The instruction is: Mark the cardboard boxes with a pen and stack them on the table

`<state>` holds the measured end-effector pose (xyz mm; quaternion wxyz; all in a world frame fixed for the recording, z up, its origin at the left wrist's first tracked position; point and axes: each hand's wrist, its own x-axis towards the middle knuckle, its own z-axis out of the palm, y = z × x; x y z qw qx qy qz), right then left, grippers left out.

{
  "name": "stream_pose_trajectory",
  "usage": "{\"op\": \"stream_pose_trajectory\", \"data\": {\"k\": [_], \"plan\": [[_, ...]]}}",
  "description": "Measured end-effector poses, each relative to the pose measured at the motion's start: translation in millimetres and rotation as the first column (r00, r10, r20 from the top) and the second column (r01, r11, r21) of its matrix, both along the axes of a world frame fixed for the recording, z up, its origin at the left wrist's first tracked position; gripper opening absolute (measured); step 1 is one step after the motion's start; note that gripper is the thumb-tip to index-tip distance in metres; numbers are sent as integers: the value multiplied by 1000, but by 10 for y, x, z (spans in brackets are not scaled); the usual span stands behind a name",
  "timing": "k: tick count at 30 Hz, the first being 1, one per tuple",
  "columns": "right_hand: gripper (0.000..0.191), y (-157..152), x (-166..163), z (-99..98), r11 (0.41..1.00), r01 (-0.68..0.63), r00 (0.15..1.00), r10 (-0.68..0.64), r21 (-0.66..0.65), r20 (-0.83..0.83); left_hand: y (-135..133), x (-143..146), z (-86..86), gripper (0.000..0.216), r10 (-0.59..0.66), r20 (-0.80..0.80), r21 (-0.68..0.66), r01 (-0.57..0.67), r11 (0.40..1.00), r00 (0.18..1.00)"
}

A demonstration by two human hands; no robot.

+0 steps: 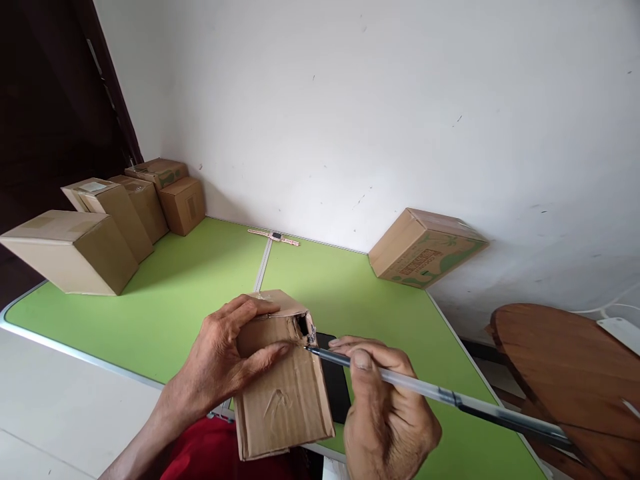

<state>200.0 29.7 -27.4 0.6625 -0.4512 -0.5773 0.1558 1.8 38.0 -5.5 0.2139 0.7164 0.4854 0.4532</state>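
Observation:
My left hand [227, 360] is wrapped around a small worn cardboard box [285, 400] that rests on the near edge of the green table [200, 293]. The box has a torn hole at its upper right corner. My right hand [385, 413] grips a long clear pen [425, 390], and the pen's tip touches the box just below that hole. A black flat object [337, 393], maybe a phone, lies under and beside the box.
Several cardboard boxes [75, 250] stand at the table's far left. One printed box [425, 248] leans by the wall at the back right. A wristwatch [274, 236] lies at the far edge. A brown wooden round surface [565, 373] is to the right.

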Motion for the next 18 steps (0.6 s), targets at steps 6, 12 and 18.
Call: {"op": "stream_pose_trajectory", "data": {"k": [6,12,18], "plan": [[28,399,264,57,992,116,973,-121,-38,-196,-4,-76,12,29,49,13,-49,-49,998,999],[30,1350,30,-441,707,251,782,254,-661,569,-10,-162,-27,28,86,23,-76,-84,994,996],[28,1566,-344,-935,552,382,635,426,-741,645,25,-196,-54,28,93,12,-66,-92,994,996]]}}
